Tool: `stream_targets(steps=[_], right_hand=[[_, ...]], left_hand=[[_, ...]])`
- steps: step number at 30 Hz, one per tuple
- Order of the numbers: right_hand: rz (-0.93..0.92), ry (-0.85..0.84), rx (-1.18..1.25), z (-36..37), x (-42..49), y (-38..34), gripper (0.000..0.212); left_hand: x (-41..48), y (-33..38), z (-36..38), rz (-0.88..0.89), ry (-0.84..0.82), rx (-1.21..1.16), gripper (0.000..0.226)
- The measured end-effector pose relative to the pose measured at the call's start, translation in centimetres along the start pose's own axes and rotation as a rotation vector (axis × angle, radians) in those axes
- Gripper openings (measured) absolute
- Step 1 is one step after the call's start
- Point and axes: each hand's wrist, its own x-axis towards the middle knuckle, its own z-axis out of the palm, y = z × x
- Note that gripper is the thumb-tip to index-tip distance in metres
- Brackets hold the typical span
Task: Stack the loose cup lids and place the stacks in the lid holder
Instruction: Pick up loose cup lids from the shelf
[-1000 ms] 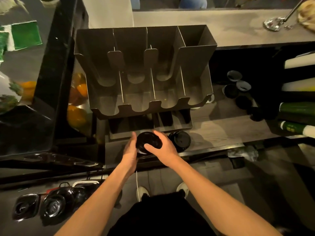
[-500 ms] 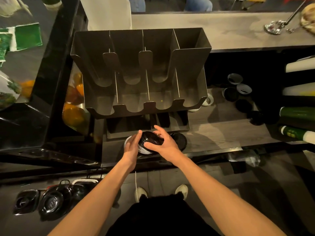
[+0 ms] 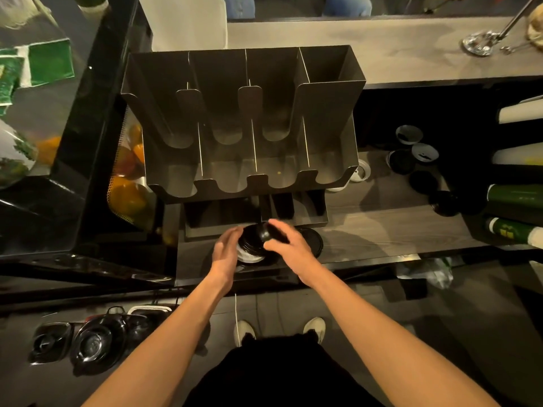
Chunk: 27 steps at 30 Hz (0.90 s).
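- The lid holder stands on the bench with all four of its compartments bare as far as I can see, so no stack has gone in yet.
- Right in front of the holder, near the bench's front edge, the person is working on a small stack of lids: dark lids tilted on top, a white one showing underneath.
- The right hand has its grip closed over the top of that stack, fingers curled onto the dark lid.
- The left hand is pressed flat against the stack's left side, fingers straight, steadying rather than clasping.
- Another dark lid lies flat on the bench just beside the right hand, not yet added.
- More loose lids, some dark and some pale, sit scattered well off to the right in the shadow; a white one peeps out by the holder's right corner.
- My reading: this is the early part of the job. One stack is half built, most lids are yet to be gathered, and every placement into the holder is left to do.
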Motion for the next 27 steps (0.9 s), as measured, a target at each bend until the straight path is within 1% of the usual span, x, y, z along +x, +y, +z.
stream_targets(steps=[1, 2, 4, 5, 6, 8, 9, 11, 12, 13, 16, 18, 21, 22, 24, 25, 27], right_hand=[[-0.014, -0.035, -0.065, 0.3, -0.1, 0.1, 0.066], [-0.026, -0.058, -0.105, 0.6, -0.1, 0.1, 0.067], [-0.047, -0.076, -0.143, 1.0, -0.1, 0.1, 0.069], [-0.052, -0.076, -0.155, 1.1, -0.1, 0.0, 0.071], [-0.05, -0.071, -0.17, 1.2, 0.0, 0.0, 0.072], [-0.038, -0.037, -0.215, 1.3, 0.1, -0.1, 0.077], [-0.032, -0.004, -0.245, 1.3, 0.1, -0.1, 0.08], [-0.027, 0.046, -0.328, 1.2, 0.2, 0.0, 0.086], [-0.03, 0.036, -0.364, 1.1, 0.2, 0.0, 0.086], [-0.036, 0.002, -0.377, 1.0, 0.1, -0.1, 0.085], [-0.044, -0.135, -0.307, 0.7, 0.4, -0.1, 0.088], [-0.047, -0.164, -0.25, 0.8, 0.5, -0.2, 0.093], [0.012, -0.092, -0.203, 1.8, 0.8, -0.4, 0.092], [0.043, -0.05, -0.268, 2.1, 0.9, -0.5, 0.093], [0.099, 0.013, -0.487, 2.6, 1.2, -0.4, 0.094], [0.113, 0.014, -0.544, 2.6, 1.3, -0.3, 0.093], [0.103, -0.006, -0.545, 2.3, 1.4, 0.3, 0.09]], left_hand=[[-0.1, 0.1, 0.0, 0.01, -0.027, -0.011, 0.041], [-0.2, 0.1, 0.1, 0.011, -0.061, -0.02, 0.041], [-0.4, 0.0, 0.2, -0.007, -0.142, -0.029, 0.053], [-0.5, 0.0, 0.2, -0.007, -0.165, -0.03, 0.055], [-0.4, -0.1, 0.2, 0.009, -0.162, -0.03, 0.05], [-0.2, 0.0, -0.1, 0.004, -0.065, -0.051, 0.032], [0.0, 0.1, -0.3, -0.017, -0.014, -0.061, 0.031], [0.4, 0.2, -0.9, -0.034, 0.002, -0.036, 0.046], [0.5, 0.3, -1.1, -0.034, -0.021, 0.001, 0.05], [0.6, 0.3, -1.4, -0.025, -0.057, 0.047, 0.049], [0.6, 0.4, -1.7, 0.063, -0.17, 0.175, 0.046], [0.9, 0.1, -1.7, 0.098, -0.166, 0.215, 0.039], [1.0, -0.3, -1.5, 0.124, -0.119, 0.24, 0.025], [0.9, -0.4, -1.3, 0.136, -0.116, 0.242, 0.022], [0.6, -0.6, -1.2, 0.141, -0.119, 0.223, 0.019], [0.6, -0.8, -1.3, 0.135, -0.124, 0.201, 0.02], [0.8, -1.4, -1.8, 0.122, -0.129, 0.158, 0.021]])
